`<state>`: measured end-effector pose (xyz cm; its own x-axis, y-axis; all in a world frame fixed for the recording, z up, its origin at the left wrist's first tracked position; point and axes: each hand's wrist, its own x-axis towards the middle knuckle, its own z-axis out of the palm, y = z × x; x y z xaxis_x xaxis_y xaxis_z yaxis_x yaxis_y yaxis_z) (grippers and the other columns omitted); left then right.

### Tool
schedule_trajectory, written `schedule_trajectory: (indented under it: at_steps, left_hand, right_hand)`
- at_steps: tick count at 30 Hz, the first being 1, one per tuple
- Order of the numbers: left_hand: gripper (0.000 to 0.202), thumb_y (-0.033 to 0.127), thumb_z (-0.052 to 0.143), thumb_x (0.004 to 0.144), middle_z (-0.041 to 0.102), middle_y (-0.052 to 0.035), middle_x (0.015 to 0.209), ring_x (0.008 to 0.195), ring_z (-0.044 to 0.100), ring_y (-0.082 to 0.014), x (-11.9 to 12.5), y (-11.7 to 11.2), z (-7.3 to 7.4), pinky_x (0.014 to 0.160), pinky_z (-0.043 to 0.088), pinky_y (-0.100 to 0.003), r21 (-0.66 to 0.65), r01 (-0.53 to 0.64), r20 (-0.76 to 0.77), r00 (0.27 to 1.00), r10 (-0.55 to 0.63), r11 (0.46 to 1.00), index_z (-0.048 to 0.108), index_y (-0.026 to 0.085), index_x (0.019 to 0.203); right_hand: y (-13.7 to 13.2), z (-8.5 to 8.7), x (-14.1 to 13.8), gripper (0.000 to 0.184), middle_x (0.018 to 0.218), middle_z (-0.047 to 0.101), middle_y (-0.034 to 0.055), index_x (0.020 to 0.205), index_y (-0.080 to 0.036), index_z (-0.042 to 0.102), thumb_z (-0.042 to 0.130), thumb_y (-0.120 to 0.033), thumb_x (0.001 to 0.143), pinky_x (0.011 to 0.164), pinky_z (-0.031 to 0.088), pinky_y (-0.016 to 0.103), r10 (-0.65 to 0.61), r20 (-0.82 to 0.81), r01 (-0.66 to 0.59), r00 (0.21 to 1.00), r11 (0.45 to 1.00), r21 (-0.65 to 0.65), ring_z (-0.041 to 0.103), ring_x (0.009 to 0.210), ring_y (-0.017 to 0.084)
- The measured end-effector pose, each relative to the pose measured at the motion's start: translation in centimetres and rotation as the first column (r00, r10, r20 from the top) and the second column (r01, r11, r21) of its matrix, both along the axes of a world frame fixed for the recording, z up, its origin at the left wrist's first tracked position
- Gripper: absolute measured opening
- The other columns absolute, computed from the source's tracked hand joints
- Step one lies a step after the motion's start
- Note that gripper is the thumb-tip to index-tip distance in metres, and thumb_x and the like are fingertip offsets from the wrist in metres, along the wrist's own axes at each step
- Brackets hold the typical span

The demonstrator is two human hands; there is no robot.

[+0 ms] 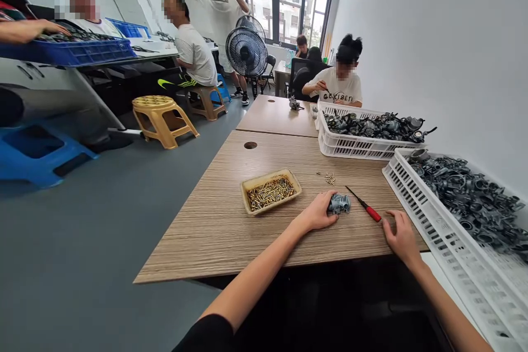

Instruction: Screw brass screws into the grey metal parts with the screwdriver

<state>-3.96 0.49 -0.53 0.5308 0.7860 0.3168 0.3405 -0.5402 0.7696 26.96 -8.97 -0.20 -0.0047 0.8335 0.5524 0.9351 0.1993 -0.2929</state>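
Observation:
My left hand rests on the wooden table, its fingers curled round a small grey metal part. My right hand lies flat on the table near its front edge, fingers spread, holding nothing. A red-handled screwdriver lies between the two hands, its handle a short way left of my right hand. A beige tray full of brass screws sits left of the part. A few loose screws lie beyond it.
A white crate of grey metal parts stands at my right; a second white crate sits farther back. A person works at the far end of the table. Other people, yellow stools, a fan and blue crates are on the left.

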Motion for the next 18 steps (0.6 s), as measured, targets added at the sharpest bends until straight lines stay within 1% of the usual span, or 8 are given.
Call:
schedule_trajectory:
  at_steps: [1, 3, 5, 7, 9, 12, 15, 18]
  left_hand:
    - [0.069, 0.038, 0.073, 0.082, 0.061, -0.0159, 0.138, 0.13, 0.057, -0.0321, -0.1, 0.2, 0.0, 0.113, 0.046, -0.047, -0.022, -0.002, 0.013, 1.0, 0.002, 1.0, 0.05, 0.016, 0.143]
    - [0.051, 0.045, 0.057, 0.096, 0.064, -0.0127, 0.137, 0.129, 0.059, -0.0275, -0.3, 0.8, -0.1, 0.113, 0.046, -0.044, -0.068, -0.026, 0.055, 0.998, 0.03, 0.997, 0.054, 0.018, 0.14]
    - [0.038, 0.039, 0.04, 0.104, 0.068, -0.0102, 0.129, 0.122, 0.062, -0.023, -0.5, 1.8, -0.4, 0.11, 0.048, -0.041, -0.079, -0.1, 0.091, 0.99, 0.107, 0.992, 0.059, 0.02, 0.131]
    - [0.032, 0.03, 0.041, 0.102, 0.07, -0.0095, 0.12, 0.114, 0.065, -0.0221, -0.5, 2.9, -0.8, 0.106, 0.051, -0.041, -0.04, -0.193, 0.068, 0.978, 0.196, 0.98, 0.063, 0.019, 0.123]
    - [0.03, 0.02, 0.047, 0.097, 0.068, -0.0098, 0.116, 0.106, 0.066, -0.0218, -0.2, 3.9, -1.1, 0.104, 0.052, -0.041, 0.033, -0.21, 0.003, 0.978, 0.21, 0.977, 0.063, 0.018, 0.121]
    - [0.034, 0.011, 0.049, 0.094, 0.064, -0.0107, 0.123, 0.116, 0.062, -0.0234, 0.6, 5.4, -1.0, 0.108, 0.049, -0.041, 0.17, -0.144, -0.14, 0.976, 0.169, 0.975, 0.063, 0.019, 0.124]
    - [0.037, 0.008, 0.048, 0.094, 0.062, -0.0113, 0.129, 0.12, 0.058, -0.0248, 1.4, 6.8, -0.5, 0.11, 0.046, -0.041, 0.248, -0.106, -0.33, 0.925, 0.186, 0.963, 0.062, 0.021, 0.125]
    - [0.035, 0.007, 0.048, 0.094, 0.064, -0.0091, 0.122, 0.117, 0.059, -0.0232, 1.8, 7.9, 0.0, 0.109, 0.045, -0.038, 0.26, -0.077, -0.45, 0.872, 0.191, 0.963, 0.064, 0.023, 0.12]
  right_hand:
    - [0.2, -0.4, 0.4, 0.031, 0.111, 0.063, 0.0139, 0.117, -0.023, 0.058, 0.047, -0.046, 0.099, 0.096, 0.053, 0.054, -0.008, -0.013, 0.008, 1.0, 1.0, -0.017, 0.063, 0.107, 0.034]
    - [0.6, -1.2, 0.8, 0.035, 0.111, 0.065, 0.014, 0.118, -0.023, 0.058, 0.046, -0.051, 0.099, 0.096, 0.052, 0.055, -0.029, -0.031, 0.027, 0.999, 0.999, -0.038, 0.064, 0.107, 0.034]
    - [0.9, -1.9, 1.0, 0.037, 0.112, 0.067, 0.014, 0.118, -0.023, 0.059, 0.046, -0.053, 0.1, 0.096, 0.051, 0.055, -0.04, -0.034, 0.039, 0.999, 0.998, -0.04, 0.064, 0.108, 0.035]
    - [1.1, -2.3, 1.1, 0.038, 0.111, 0.069, 0.0139, 0.118, -0.023, 0.06, 0.046, -0.054, 0.1, 0.097, 0.05, 0.055, -0.03, -0.034, 0.029, 0.999, 0.999, -0.037, 0.064, 0.107, 0.035]
    - [1.1, -2.4, 1.0, 0.038, 0.111, 0.069, 0.0138, 0.117, -0.022, 0.061, 0.045, -0.053, 0.101, 0.096, 0.05, 0.053, -0.02, -0.036, 0.019, 0.999, 0.999, -0.041, 0.064, 0.106, 0.034]
    - [0.9, -2.3, 0.8, 0.037, 0.111, 0.07, 0.0137, 0.115, -0.021, 0.062, 0.045, -0.05, 0.102, 0.092, 0.051, 0.049, -0.048, -0.028, 0.046, 0.998, 0.996, -0.072, 0.063, 0.104, 0.032]
    - [0.6, -2.3, 0.5, 0.035, 0.111, 0.07, 0.0133, 0.114, -0.019, 0.063, 0.044, -0.046, 0.102, 0.092, 0.05, 0.046, -0.061, -0.021, 0.059, 0.998, 0.994, -0.092, 0.063, 0.105, 0.031]
    - [0.4, -2.2, 0.1, 0.031, 0.112, 0.071, 0.0122, 0.115, -0.02, 0.063, 0.044, -0.042, 0.103, 0.091, 0.05, 0.043, -0.058, -0.023, 0.055, 0.998, 0.995, -0.086, 0.064, 0.106, 0.03]
